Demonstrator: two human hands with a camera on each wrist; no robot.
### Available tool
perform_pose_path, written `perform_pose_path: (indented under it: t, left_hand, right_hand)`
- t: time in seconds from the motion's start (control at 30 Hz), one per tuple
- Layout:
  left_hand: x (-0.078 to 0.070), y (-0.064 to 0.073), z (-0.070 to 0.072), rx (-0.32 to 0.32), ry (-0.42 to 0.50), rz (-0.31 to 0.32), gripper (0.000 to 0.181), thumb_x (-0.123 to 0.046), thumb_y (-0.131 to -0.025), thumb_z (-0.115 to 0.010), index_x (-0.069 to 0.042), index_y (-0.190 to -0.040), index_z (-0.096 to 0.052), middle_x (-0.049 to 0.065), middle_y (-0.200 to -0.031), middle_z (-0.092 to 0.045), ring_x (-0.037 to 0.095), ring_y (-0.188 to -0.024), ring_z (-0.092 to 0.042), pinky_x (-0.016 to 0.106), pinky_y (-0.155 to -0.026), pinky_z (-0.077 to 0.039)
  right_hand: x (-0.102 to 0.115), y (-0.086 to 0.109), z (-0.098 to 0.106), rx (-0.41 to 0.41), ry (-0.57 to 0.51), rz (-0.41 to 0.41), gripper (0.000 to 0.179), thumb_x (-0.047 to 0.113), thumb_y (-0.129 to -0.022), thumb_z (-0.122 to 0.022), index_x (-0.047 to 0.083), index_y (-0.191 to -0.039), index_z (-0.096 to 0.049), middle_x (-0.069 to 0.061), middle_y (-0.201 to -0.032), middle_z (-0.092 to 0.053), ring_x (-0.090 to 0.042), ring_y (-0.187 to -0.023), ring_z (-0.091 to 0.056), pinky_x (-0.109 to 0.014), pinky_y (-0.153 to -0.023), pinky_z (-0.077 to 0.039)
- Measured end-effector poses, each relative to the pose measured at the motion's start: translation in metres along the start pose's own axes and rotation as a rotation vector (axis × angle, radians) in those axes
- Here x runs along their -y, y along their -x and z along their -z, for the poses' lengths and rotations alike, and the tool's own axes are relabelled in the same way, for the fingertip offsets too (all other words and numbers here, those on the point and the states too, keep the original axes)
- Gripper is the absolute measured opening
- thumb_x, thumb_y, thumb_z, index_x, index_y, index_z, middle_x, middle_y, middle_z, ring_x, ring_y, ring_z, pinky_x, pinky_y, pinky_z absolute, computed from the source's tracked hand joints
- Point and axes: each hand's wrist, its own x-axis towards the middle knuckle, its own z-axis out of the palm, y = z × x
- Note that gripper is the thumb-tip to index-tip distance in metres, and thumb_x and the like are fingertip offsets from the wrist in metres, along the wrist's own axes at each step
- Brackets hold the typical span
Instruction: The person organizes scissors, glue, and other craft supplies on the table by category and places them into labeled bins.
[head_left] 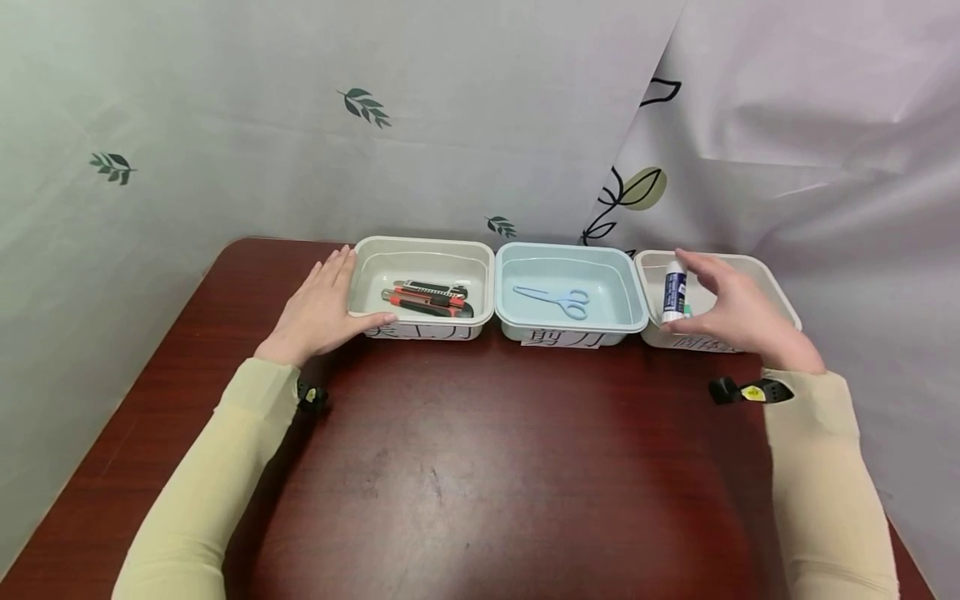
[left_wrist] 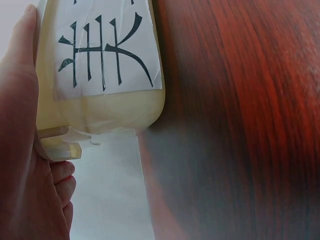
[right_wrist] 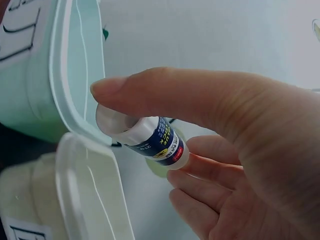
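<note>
My right hand (head_left: 738,308) pinches a glue stick (head_left: 674,292) between thumb and fingertips, over the right cream bin (head_left: 776,292). The stick is white with a dark blue printed label (right_wrist: 162,142), and it stands nearly upright in the head view. A small green thing (head_left: 687,310) shows just behind it, mostly hidden. My left hand (head_left: 318,304) lies along the left corner of the left cream bin (head_left: 480,287), fingers straight by its side and thumb on the front rim. Several box cutters (head_left: 427,298), black and red, lie in that bin.
Between the two cream bins stands a light blue bin (head_left: 517,287) with light blue scissors (head_left: 558,298) inside. Paper labels with handwritten characters are on the bin fronts. The bins stand along the back of a dark red wooden table (head_left: 480,467), before a pale leaf-patterned curtain (head_left: 450,125).
</note>
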Motion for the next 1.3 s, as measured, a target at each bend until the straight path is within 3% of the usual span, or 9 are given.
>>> perform_pose_path:
  t: [0.1,0.2,0.37,0.67,1.0,1.3]
  left_hand:
    - [0.000,0.000,0.000,0.003,-0.001,0.000,0.123,-0.079,-0.084,-0.059,0.007,-0.160,-0.013,0.024,-0.166,-0.013,0.035,-0.154,-0.010,0.045,-0.125,-0.004]
    - [0.000,0.000,0.000,0.004,-0.003,0.000,0.123,-0.079,-0.084,-0.059,0.007,-0.160,-0.013,0.024,-0.166,-0.013,0.035,-0.153,-0.011,0.045,-0.125,-0.004]
    - [0.000,0.000,0.000,0.001,-0.003,-0.002,0.123,-0.079,-0.084,-0.059,0.007,-0.160,-0.013,0.023,-0.166,-0.013,0.035,-0.154,-0.011,0.047,-0.124,-0.006]
    - [-0.002,-0.002,0.001,-0.003,-0.003,-0.003,0.123,-0.079,-0.084,-0.059,0.007,-0.159,-0.014,0.023,-0.166,-0.014,0.036,-0.153,-0.012,0.047,-0.124,-0.007]
    - [-0.002,-0.002,0.003,0.005,-0.001,-0.005,0.122,-0.077,-0.085,-0.060,0.008,-0.159,-0.014,0.025,-0.166,-0.014,0.036,-0.153,-0.011,0.046,-0.125,-0.005]
    - [-0.002,0.000,0.002,-0.004,-0.005,-0.011,0.121,-0.076,-0.085,-0.061,0.009,-0.159,-0.014,0.026,-0.165,-0.015,0.037,-0.153,-0.012,0.048,-0.124,-0.008]
  right_hand:
    - [-0.005,-0.004,0.006,-0.018,0.012,-0.002,0.107,0.008,-0.066,-0.097,-0.003,-0.154,-0.039,-0.025,-0.152,-0.043,-0.051,-0.133,-0.044,-0.042,-0.113,-0.038]
    - [-0.009,-0.008,0.010,-0.032,0.045,0.001,0.105,0.008,-0.064,-0.098,-0.003,-0.153,-0.042,-0.026,-0.149,-0.045,-0.052,-0.131,-0.047,-0.041,-0.111,-0.039]
    - [-0.013,-0.014,0.015,-0.002,0.068,-0.046,0.106,0.013,-0.067,-0.097,-0.001,-0.155,-0.039,-0.025,-0.152,-0.043,-0.052,-0.134,-0.043,-0.054,-0.111,-0.037]
    - [-0.038,-0.021,0.013,0.012,0.231,-0.050,0.107,0.017,-0.073,-0.092,-0.009,-0.156,-0.028,-0.033,-0.156,-0.031,-0.052,-0.141,-0.031,-0.061,-0.115,-0.027]
    - [-0.045,-0.009,0.010,-0.050,0.157,-0.061,0.081,0.019,-0.090,-0.078,-0.013,-0.151,-0.036,-0.038,-0.148,-0.040,-0.055,-0.135,-0.037,-0.065,-0.110,-0.032]
    - [-0.037,-0.003,0.001,-0.128,0.131,-0.038,0.072,0.023,-0.093,-0.076,-0.011,-0.147,-0.045,-0.034,-0.145,-0.047,-0.056,-0.126,-0.047,-0.066,-0.104,-0.039]
